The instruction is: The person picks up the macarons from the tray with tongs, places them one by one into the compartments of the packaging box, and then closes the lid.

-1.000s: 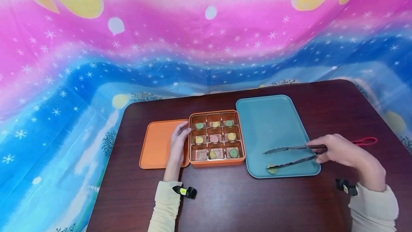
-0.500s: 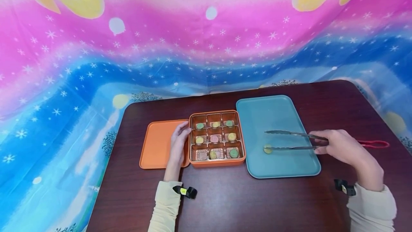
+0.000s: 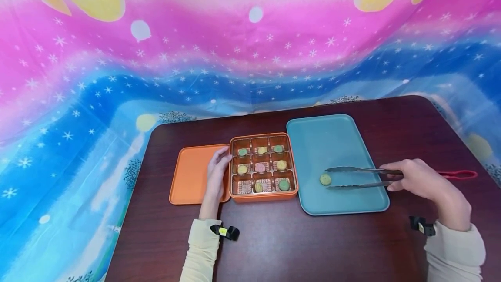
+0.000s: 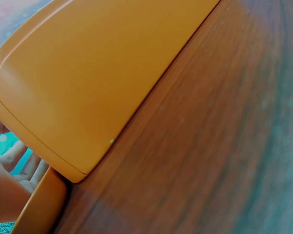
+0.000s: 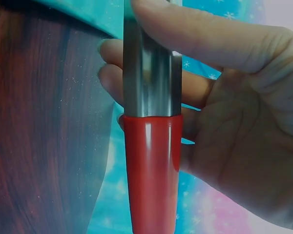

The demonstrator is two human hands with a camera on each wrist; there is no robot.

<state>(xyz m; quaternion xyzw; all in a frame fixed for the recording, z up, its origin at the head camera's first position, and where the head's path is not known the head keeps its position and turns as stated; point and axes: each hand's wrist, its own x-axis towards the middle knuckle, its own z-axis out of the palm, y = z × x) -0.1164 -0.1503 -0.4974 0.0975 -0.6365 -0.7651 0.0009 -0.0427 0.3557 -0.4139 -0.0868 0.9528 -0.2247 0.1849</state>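
Note:
In the head view my right hand grips a pair of metal tongs with a red end. Its arms stand apart over the teal tray. A small round yellow-green cookie lies on the tray at the tong tips, roughly level with the gap between them. In the right wrist view, thumb and fingers hold the tongs. My left hand rests against the left side of the orange box, its fingers extended. The left wrist view shows the box's outer wall, with part of the hand behind it.
The box's divided insert holds small green, yellow and pink cookies; the front-left compartment shows none. An orange lid lies left of the box, partly under the left hand. The tray adjoins the box's right side on the dark wooden table.
The cookie has shifted from near the tray's front edge toward the back and slightly left. The tongs moved with it, and their tips now stand beside it. My left hand stays put.

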